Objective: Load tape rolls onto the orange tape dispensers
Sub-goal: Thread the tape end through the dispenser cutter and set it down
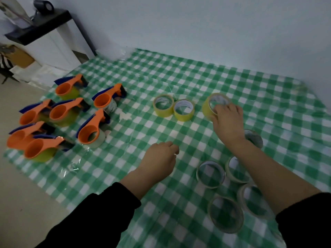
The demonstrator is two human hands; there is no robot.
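Our right hand [228,120] fingers grasp a tilted yellow tape roll [207,106]; our left hand [159,158] lies released. Far left, the orange dispensers [60,111] mostly seem loaded; several loose rolls [183,116] remain.

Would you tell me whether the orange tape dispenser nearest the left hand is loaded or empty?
Loaded: a pale translucent tape roll encircles the round hub of the orange tape dispenser.
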